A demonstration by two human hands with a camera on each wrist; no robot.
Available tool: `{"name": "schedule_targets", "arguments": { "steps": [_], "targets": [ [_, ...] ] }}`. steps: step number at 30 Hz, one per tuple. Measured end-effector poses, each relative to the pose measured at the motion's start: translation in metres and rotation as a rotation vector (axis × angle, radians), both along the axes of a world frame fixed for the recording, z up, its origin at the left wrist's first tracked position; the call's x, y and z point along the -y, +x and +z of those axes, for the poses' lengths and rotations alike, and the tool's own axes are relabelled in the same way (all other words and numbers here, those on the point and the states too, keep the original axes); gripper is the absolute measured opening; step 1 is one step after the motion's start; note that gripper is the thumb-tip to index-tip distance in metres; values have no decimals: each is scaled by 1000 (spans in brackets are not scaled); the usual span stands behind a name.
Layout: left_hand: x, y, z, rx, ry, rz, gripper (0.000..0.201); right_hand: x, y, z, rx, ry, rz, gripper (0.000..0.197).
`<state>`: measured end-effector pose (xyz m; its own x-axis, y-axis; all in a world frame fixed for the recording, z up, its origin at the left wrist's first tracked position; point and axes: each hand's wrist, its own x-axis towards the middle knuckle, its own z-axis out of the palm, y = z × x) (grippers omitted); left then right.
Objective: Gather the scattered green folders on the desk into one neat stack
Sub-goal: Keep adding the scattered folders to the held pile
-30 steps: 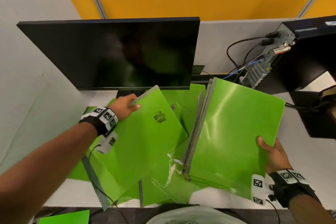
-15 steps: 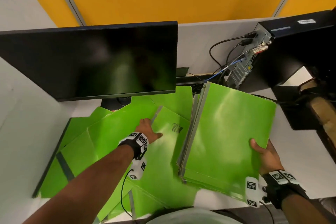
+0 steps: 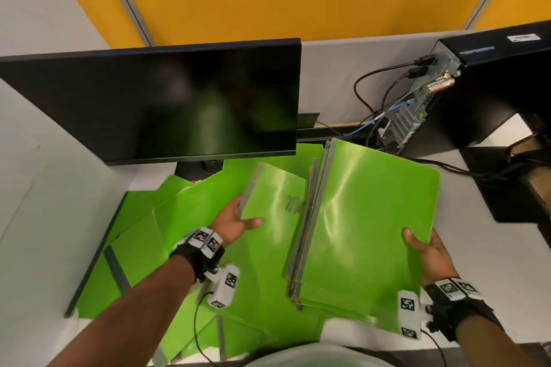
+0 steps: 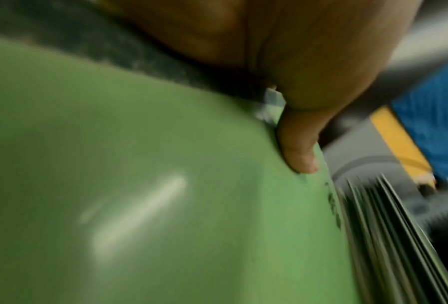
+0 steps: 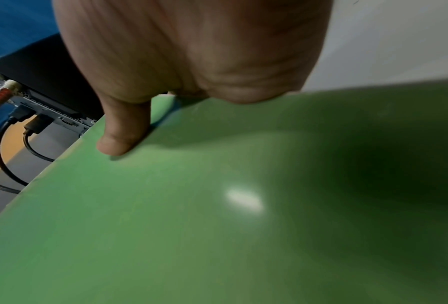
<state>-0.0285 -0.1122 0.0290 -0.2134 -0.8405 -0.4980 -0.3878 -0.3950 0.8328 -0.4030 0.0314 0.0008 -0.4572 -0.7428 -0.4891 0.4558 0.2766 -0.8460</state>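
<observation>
My right hand (image 3: 423, 250) grips a stack of green folders (image 3: 366, 226) by its right edge, thumb on top (image 5: 121, 133), holding it tilted above the desk. My left hand (image 3: 235, 220) pinches the left edge of a single green folder (image 3: 277, 208) with dark scribble on it, thumb on top (image 4: 298, 148); its right edge reaches the stack's spines (image 4: 388, 222). More green folders (image 3: 167, 229) lie spread across the desk to the left and underneath.
A black monitor (image 3: 155, 104) stands behind the folders, its base at the back centre. A black computer case (image 3: 477, 89) with plugged cables (image 3: 375, 86) sits at the back right. Grey partition walls close the left side. Bare white desk (image 3: 489, 253) lies right of the stack.
My left hand has drawn the scribbled folder rightward, from the spread pile up against the stack. The right hand keeps its hold on the stack.
</observation>
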Motion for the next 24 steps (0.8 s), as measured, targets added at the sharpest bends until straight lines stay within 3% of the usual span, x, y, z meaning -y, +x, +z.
{"name": "schedule_targets", "arguments": {
  "steps": [3,6,9,14,20,22,24],
  "targets": [
    [14,48,38,-18,-63,92,80,1,-4,-3,12,-15,10,38],
    [25,89,68,-148,-62,128,69,0,0,-4,23,-18,17,43],
    [32,101,72,-220,-83,159,59,-1,7,-9,27,-6,-1,54],
    [15,25,47,-266,-106,115,67,5,21,-18,29,23,34,100],
    [-13,-57,4,-192,-11,174,50,13,31,-16,26,-2,99,94],
    [-15,-66,-6,-209,50,188,62,14,34,-15,35,-19,85,92],
    [-17,-69,-19,-227,83,172,92,15,41,-7,67,-32,75,88]
  ]
}}
